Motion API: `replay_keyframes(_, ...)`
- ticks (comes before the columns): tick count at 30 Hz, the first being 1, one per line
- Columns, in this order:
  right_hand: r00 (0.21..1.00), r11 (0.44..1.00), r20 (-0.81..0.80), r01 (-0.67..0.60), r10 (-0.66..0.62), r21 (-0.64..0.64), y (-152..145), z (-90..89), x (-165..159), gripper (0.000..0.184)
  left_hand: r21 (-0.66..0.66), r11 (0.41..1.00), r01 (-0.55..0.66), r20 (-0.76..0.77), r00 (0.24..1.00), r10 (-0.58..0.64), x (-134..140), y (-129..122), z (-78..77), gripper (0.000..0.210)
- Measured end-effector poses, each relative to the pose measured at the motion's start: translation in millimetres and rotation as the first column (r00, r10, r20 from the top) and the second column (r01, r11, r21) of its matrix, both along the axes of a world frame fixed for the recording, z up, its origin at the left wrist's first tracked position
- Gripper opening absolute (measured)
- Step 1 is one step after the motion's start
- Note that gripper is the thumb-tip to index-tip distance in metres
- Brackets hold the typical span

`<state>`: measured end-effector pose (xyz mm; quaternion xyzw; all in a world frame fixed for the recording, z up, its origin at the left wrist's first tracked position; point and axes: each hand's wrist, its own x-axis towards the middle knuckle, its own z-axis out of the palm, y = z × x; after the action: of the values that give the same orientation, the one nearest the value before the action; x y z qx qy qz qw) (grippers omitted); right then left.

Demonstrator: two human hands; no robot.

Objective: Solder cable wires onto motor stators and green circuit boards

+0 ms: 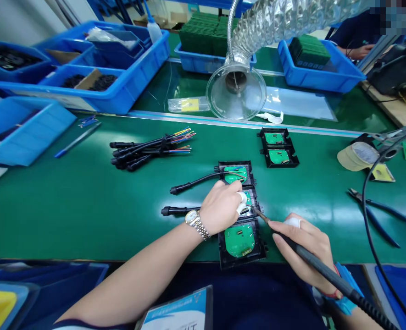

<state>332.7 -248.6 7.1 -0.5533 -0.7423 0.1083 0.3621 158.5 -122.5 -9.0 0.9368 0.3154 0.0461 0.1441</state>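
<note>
My right hand [308, 243] is closed around a soldering iron [301, 251], its tip at the middle green circuit board [247, 200] in a black plastic housing. My left hand [222, 205], with white finger cots, is pinched over that same board. A black cable [180, 211] runs beneath this hand, and its wires are mostly hidden by the fingers. The upper board [230, 178] has another black cable [192, 183] with thin coloured wires lying across it. Closest to me, the lower housing holds a bare green board [239, 240].
A bundle of black cables [137, 151] lies left. Two more housed boards [278, 156] sit behind to the right. A fume extraction hood [236, 91] hangs at the back. Cutters [375, 211], a round container [356, 156] and the iron's cord occupy the right; blue bins [120, 94] line the back.
</note>
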Motion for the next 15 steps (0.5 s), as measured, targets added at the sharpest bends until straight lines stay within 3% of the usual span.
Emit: replay_keyframes(15, 1.000, 1.000, 0.001, -0.023, 0.023, -0.020, 1.8, 4.0, -0.3, 0.024, 0.008, 1.000, 0.001, -0.007, 1.000, 0.000, 0.8, 0.5, -0.4, 0.018)
